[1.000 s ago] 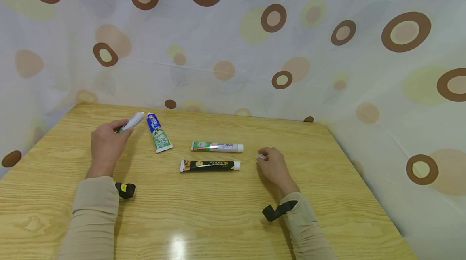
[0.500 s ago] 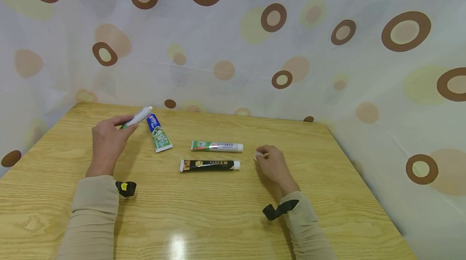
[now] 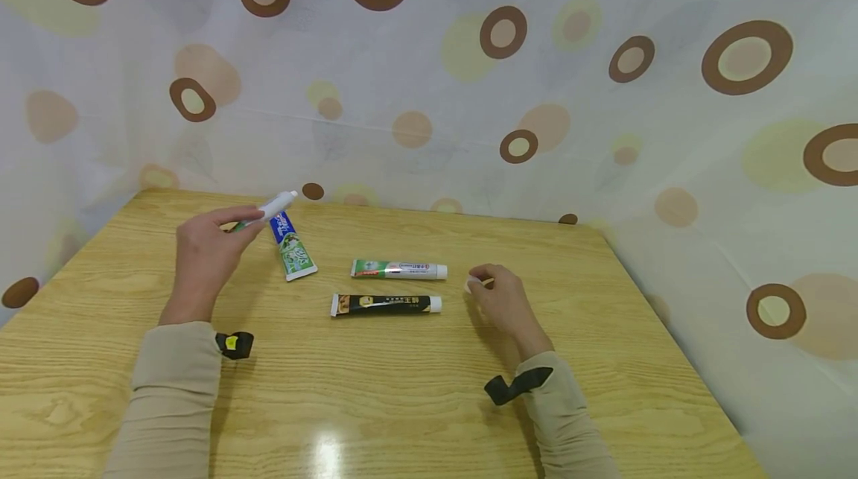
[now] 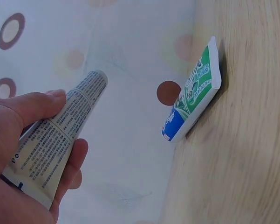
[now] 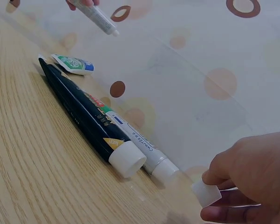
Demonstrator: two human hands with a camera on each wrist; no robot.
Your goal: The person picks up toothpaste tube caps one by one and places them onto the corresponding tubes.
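Raised over the table's back left, my left hand [image 3: 209,249] grips a white toothpaste tube [image 4: 60,133] between thumb and fingers. Its narrow nozzle end points up and right, and small print covers the side seen in the left wrist view. A blue and green toothpaste tube [image 3: 293,249] lies just beyond, partly overlapped by the held one in the head view. On the right, my right hand [image 3: 504,303] pinches a small white cap [image 5: 206,192] between thumb and fingers, low over the table. Left of that hand lie a green and white toothpaste tube [image 3: 401,270] and a black toothpaste tube [image 3: 385,305].
The wood-grain table [image 3: 375,397] meets a pale wall covering [image 3: 429,77] with brown and beige circles at its back and right side. Both lying middle tubes have white caps towards the right. Dark straps with cameras [image 3: 234,345] sit on both sleeves.
My left hand has moved right and slightly up with the white tube, whose tip now passes over the blue and green tube. The right hand has shifted slightly left, still pinching the cap.
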